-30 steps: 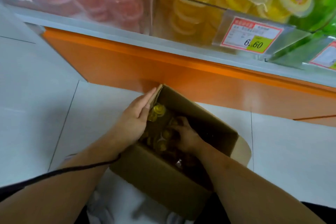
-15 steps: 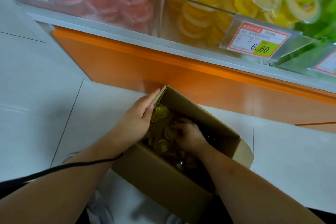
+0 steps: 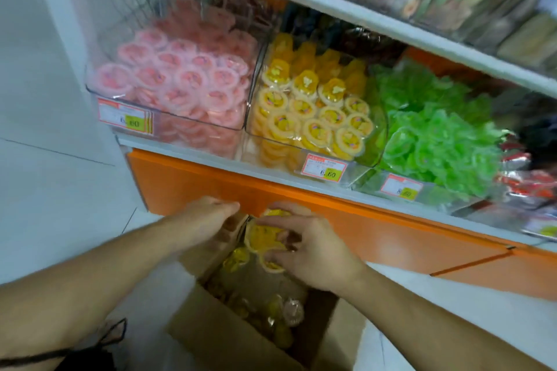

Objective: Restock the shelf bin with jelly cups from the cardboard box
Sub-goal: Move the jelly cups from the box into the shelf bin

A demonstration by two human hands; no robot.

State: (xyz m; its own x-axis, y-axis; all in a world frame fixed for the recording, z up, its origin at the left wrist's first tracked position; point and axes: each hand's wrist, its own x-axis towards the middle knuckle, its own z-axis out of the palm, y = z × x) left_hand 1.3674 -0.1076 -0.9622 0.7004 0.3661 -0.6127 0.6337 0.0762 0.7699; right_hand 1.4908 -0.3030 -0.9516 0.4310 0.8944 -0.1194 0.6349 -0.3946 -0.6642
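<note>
My right hand [image 3: 307, 247] grips a bunch of yellow jelly cups [image 3: 261, 235] lifted above the open cardboard box [image 3: 211, 337]. My left hand [image 3: 208, 220] is up against the same bunch from the left, fingers curved around it. More yellow cups [image 3: 280, 316] lie deep in the box. On the shelf above, the clear bin of yellow jelly cups [image 3: 313, 108] sits between a pink bin and a green one.
A bin of pink jelly cups [image 3: 180, 81] stands left, green jelly cups [image 3: 431, 135] right. Price tags [image 3: 324, 167] hang on the shelf edge above the orange base panel [image 3: 376, 235]. An upper shelf [image 3: 361, 12] overhangs. White tiled floor [image 3: 60, 190] lies left.
Both hands came up out of the box with a bunch of yellow cups. My head tilted upward, bringing the shelf bins into view.
</note>
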